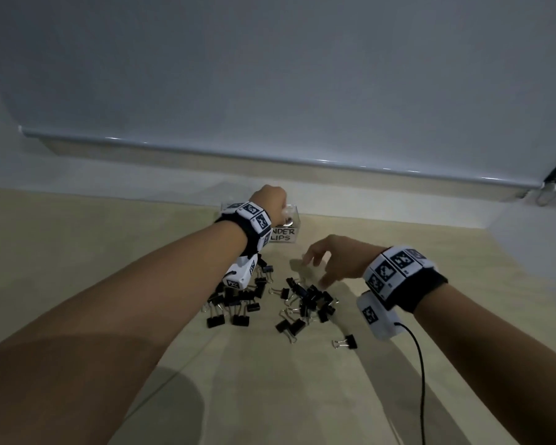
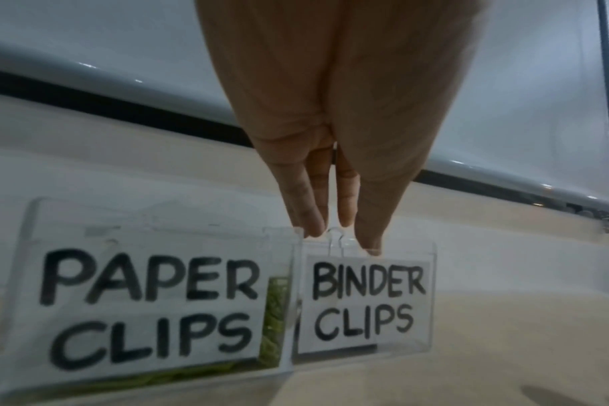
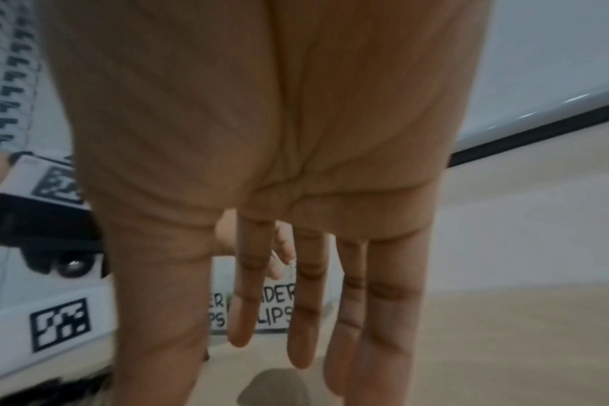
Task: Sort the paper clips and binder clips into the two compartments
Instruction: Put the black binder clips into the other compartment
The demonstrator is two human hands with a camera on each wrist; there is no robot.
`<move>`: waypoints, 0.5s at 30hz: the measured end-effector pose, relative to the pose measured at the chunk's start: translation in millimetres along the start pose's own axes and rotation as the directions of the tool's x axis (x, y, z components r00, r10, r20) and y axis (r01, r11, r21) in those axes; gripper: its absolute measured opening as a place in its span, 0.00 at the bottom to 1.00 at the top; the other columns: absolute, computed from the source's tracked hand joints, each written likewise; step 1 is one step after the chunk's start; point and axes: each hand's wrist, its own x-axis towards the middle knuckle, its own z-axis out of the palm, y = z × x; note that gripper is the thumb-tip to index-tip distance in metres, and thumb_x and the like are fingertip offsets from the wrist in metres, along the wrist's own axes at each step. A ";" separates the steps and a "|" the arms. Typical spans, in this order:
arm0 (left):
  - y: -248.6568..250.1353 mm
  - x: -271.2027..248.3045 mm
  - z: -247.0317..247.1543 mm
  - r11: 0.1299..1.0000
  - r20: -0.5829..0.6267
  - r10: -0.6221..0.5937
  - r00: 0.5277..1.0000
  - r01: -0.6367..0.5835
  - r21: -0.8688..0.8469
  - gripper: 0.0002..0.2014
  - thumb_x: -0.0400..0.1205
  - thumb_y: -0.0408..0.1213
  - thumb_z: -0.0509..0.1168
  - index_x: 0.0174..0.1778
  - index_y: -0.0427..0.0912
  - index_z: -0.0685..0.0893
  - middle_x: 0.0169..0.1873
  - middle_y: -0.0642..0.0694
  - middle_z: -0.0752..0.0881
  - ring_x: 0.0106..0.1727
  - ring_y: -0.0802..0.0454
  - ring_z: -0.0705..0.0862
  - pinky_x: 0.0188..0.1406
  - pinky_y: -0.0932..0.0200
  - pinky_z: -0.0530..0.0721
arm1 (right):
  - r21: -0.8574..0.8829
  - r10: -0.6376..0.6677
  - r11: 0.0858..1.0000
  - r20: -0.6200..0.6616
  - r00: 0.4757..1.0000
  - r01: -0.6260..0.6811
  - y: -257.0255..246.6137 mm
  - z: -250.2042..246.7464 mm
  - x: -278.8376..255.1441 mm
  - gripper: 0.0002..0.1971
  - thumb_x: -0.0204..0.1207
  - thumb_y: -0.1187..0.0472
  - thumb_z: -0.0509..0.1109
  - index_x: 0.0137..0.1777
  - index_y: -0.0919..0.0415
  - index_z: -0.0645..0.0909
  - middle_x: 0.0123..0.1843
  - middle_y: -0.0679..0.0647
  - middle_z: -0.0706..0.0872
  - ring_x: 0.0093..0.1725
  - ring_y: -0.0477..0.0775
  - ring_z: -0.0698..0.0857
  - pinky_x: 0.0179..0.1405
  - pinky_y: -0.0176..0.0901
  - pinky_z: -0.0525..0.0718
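Observation:
A clear two-compartment box (image 1: 294, 216) stands at the back of the table. Its left compartment (image 2: 150, 302) is labelled PAPER CLIPS and holds green paper clips (image 2: 275, 316). Its right compartment (image 2: 365, 302) is labelled BINDER CLIPS. Above the right compartment's rim my left hand (image 2: 341, 239) (image 1: 284, 210) pinches the wire handle of a binder clip (image 2: 334, 237); the clip's body is hidden. Several black binder clips (image 1: 302, 300) lie in a loose pile in front of the box. My right hand (image 1: 315, 268) (image 3: 303, 343) hovers over the pile's far right edge, fingers straight and spread, holding nothing.
One binder clip (image 1: 345, 342) lies apart at the pile's near right. A black cable (image 1: 421, 364) runs from my right wrist toward me. A wall with a low ledge (image 1: 270, 162) stands right behind the box.

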 end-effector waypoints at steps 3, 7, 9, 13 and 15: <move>-1.3 -21.7 -4.1 0.996 -0.010 0.084 0.996 -0.084 0.005 0.10 0.77 0.33 0.69 0.54 0.40 0.85 0.55 0.42 0.85 0.55 0.43 0.84 0.53 0.53 0.83 | -0.137 -0.022 0.990 0.079 0.997 0.032 -3.1 12.2 -11.3 0.37 0.58 0.53 0.85 0.68 0.44 0.75 0.63 0.48 0.77 0.53 0.52 0.78 0.51 0.46 0.79; -8.7 -70.6 -3.8 0.986 0.265 0.165 0.950 -0.167 -0.017 0.14 0.73 0.43 0.76 0.53 0.47 0.85 0.54 0.49 0.84 0.51 0.52 0.82 0.50 0.57 0.81 | -0.186 -0.079 0.978 0.084 0.993 0.093 -7.1 26.6 -16.0 0.42 0.57 0.50 0.85 0.72 0.43 0.69 0.63 0.53 0.72 0.54 0.54 0.73 0.53 0.49 0.79; -13.6 -91.6 -1.2 0.986 0.436 0.148 0.888 -0.165 0.000 0.24 0.69 0.48 0.78 0.60 0.50 0.83 0.55 0.53 0.80 0.52 0.54 0.78 0.52 0.57 0.79 | -0.208 -0.079 0.974 0.078 0.994 0.094 -7.8 31.3 -14.1 0.42 0.57 0.50 0.85 0.72 0.44 0.69 0.61 0.54 0.72 0.56 0.56 0.74 0.55 0.50 0.80; -17.2 -109.7 11.9 0.968 0.463 0.169 0.870 -0.236 0.089 0.30 0.69 0.51 0.78 0.66 0.50 0.81 0.56 0.49 0.76 0.56 0.50 0.77 0.55 0.57 0.78 | -0.230 -0.095 0.968 0.019 0.995 0.097 -10.6 34.6 -9.8 0.37 0.59 0.54 0.85 0.68 0.48 0.74 0.59 0.56 0.77 0.50 0.54 0.74 0.47 0.44 0.76; -17.8 -111.1 18.5 0.968 0.417 0.177 0.891 -0.235 0.092 0.27 0.70 0.50 0.78 0.63 0.48 0.84 0.57 0.47 0.76 0.57 0.47 0.78 0.52 0.58 0.78 | -0.207 -0.109 0.972 0.008 0.994 0.108 -13.0 34.1 -8.6 0.33 0.60 0.57 0.84 0.66 0.52 0.77 0.58 0.57 0.82 0.48 0.54 0.76 0.44 0.43 0.75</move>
